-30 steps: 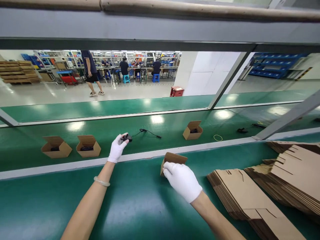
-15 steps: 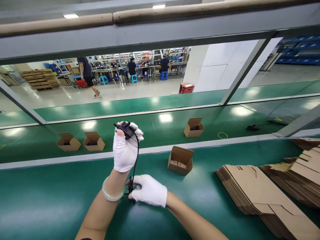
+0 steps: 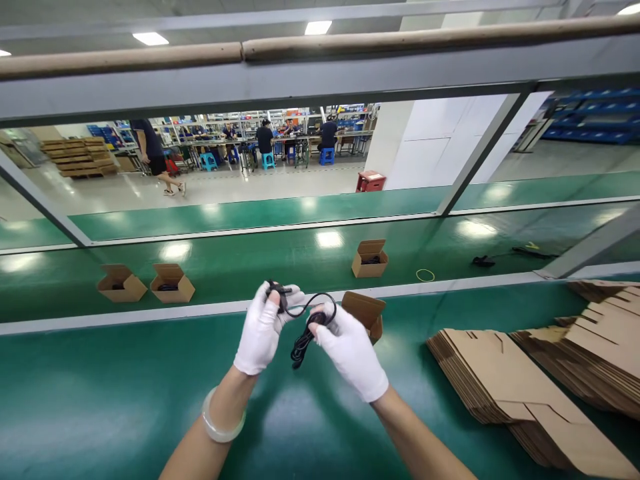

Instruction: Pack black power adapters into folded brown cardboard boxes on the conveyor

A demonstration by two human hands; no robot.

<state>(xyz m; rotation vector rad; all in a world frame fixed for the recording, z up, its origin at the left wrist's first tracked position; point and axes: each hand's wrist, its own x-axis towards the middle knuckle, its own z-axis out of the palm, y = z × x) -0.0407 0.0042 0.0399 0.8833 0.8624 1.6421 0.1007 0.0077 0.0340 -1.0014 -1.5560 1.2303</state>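
Left hand (image 3: 261,333) clasping the black adapter (image 3: 283,301) | right hand (image 3: 351,347) pinching its coiled cable (image 3: 301,348) | looks light, cable likely floppy | adapter's firmer body seems the surer hold!

I see the left forearm (image 3: 200,437) and right forearm (image 3: 420,433) slanting forward and inward. The gloved left hand (image 3: 263,327) points up, thumb folded over; near it, slightly lower, the gloved right hand (image 3: 350,353) pinches, its back uppermost.
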